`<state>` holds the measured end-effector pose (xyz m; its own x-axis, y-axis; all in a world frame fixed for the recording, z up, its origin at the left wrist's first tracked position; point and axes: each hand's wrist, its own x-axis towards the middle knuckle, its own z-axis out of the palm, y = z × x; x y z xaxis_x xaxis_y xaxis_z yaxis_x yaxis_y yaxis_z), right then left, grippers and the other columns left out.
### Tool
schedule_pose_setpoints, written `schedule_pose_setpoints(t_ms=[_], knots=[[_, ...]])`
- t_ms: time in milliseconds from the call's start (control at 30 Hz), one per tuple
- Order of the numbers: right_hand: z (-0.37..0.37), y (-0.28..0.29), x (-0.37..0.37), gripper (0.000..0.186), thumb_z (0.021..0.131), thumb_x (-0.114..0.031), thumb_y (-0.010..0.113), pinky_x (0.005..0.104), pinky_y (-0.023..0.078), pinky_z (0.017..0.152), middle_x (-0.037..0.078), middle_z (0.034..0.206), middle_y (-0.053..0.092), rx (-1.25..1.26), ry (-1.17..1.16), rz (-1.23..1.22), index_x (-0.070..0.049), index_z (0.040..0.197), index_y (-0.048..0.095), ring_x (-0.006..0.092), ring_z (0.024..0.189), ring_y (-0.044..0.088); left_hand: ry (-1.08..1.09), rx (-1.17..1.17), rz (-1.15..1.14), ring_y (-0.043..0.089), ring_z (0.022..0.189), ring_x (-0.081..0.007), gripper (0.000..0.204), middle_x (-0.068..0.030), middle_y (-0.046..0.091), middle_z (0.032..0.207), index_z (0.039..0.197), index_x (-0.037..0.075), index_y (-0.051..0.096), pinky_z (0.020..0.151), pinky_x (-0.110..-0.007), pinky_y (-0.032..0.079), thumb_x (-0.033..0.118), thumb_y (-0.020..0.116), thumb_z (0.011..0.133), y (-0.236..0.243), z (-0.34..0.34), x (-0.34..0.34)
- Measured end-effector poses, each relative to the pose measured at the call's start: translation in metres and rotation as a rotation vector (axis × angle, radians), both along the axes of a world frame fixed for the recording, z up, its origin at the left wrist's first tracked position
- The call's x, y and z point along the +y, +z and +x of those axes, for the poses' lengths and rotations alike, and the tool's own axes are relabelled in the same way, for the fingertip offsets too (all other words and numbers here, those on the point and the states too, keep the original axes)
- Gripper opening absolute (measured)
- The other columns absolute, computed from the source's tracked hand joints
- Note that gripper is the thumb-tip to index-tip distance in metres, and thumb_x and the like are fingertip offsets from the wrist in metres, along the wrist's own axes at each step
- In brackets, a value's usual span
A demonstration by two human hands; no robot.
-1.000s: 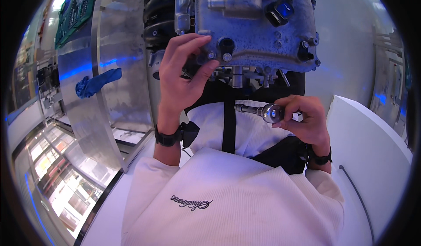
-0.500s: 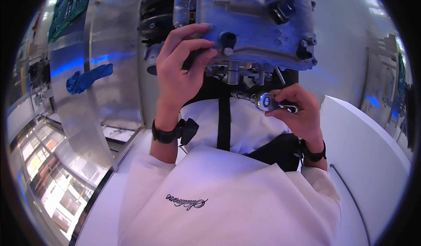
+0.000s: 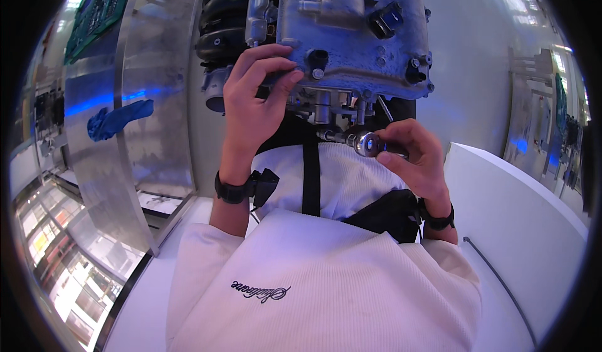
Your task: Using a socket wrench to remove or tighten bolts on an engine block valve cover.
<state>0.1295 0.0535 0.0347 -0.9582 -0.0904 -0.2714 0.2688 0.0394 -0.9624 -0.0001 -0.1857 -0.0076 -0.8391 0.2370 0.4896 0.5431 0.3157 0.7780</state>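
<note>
My left hand [image 3: 258, 104] is at the near left corner of a metal engine cover [image 3: 351, 60]. Its bent fingers stay apart, and their tips rest against the cover near a bolt. To the right and lower, my right hand [image 3: 419, 154] is closed around the dark handle of a ratchet wrench [image 3: 367, 144]. The wrench's round, shiny head faces up, and a socket extension [image 3: 332, 136] points left from it, just below the engine's near side. Whether the socket sits on a fastener I cannot tell.
Black ribbed ducts [image 3: 224, 22] flank the engine on the left. A blue glove [image 3: 119, 118] hangs on a metal frame, with a green circuit board [image 3: 97, 19] above it. A white panel [image 3: 514, 208] stands at the right, and a thin metal rod [image 3: 384, 108] slants behind the wrench.
The whole view has shifted slightly, moving the engine left in the picture. My right fingers have slid from the ratchet's head back along its handle. My left hand stays at the cover's corner.
</note>
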Motion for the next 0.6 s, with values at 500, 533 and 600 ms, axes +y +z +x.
schedule_pose_setpoints(t_ms=[500, 533, 600], knots=[[0.006, -0.009, 0.013, 0.012, 0.095, -0.002, 0.051, 0.0258, 0.048, 0.065, 0.014, 0.096, 0.067, 0.125, -0.055, -0.122, 0.002, 0.107, 0.052, 0.0145, 0.078, 0.062, 0.030, -0.016, 0.057, 0.062, 0.089, -0.0229, 0.020, -0.0091, 0.063, 0.100, 0.089, 0.002, 0.070, 0.073, -0.029, 0.053, 0.002, 0.077, 0.070, -0.003, 0.001, 0.004], [0.005, -0.009, 0.014, 0.012, 0.095, -0.002, 0.051, 0.0258, 0.048, 0.065, 0.014, 0.096, 0.067, 0.120, -0.047, -0.124, 0.002, 0.107, 0.052, 0.0145, 0.078, 0.062, 0.039, -0.020, 0.055, 0.062, 0.089, -0.0229, 0.020, -0.0091, 0.063, 0.100, 0.089, 0.002, 0.070, 0.073, -0.029, 0.053, 0.002, 0.077, 0.070, -0.004, 0.002, 0.004], [0.000, -0.009, 0.014, 0.015, 0.094, -0.001, 0.054, 0.0261, 0.049, 0.070, 0.014, 0.099, 0.065, 0.115, -0.036, -0.128, 0.002, 0.108, 0.052, 0.0150, 0.081, 0.063, -0.011, -0.081, 0.108, 0.061, 0.091, -0.0240, 0.020, -0.0093, 0.064, 0.101, 0.090, 0.002, 0.070, 0.075, -0.031, 0.052, 0.001, 0.075, 0.071, -0.005, 0.003, 0.003]])
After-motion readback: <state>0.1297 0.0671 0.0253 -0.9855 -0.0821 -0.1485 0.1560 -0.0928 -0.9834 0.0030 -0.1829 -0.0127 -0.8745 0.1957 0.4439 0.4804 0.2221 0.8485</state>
